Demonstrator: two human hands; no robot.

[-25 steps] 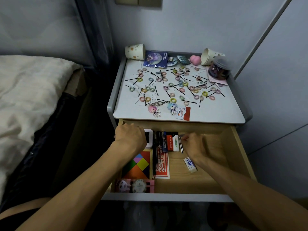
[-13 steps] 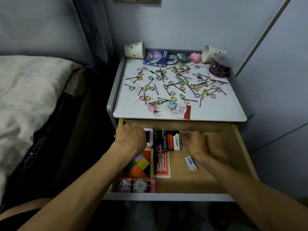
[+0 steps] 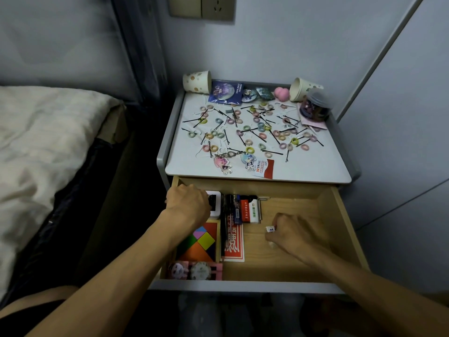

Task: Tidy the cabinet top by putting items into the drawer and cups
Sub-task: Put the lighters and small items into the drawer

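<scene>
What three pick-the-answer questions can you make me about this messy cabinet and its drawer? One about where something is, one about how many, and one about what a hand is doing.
1. Where is the colourful square tangram puzzle?
A. on the floor
B. in the open wooden drawer
C. on a chair

2. How many spotted paper cups are on the white cabinet top?
A. two
B. one
C. four

3. What is the right hand doing?
A. lying flat and empty
B. holding a cup
C. gripping a small white block

Answers:
1 B, the puzzle lies along the drawer's left side.
2 A, one cup lies tipped over at each back corner.
3 C, its fingers curl round the block inside the drawer.
</scene>
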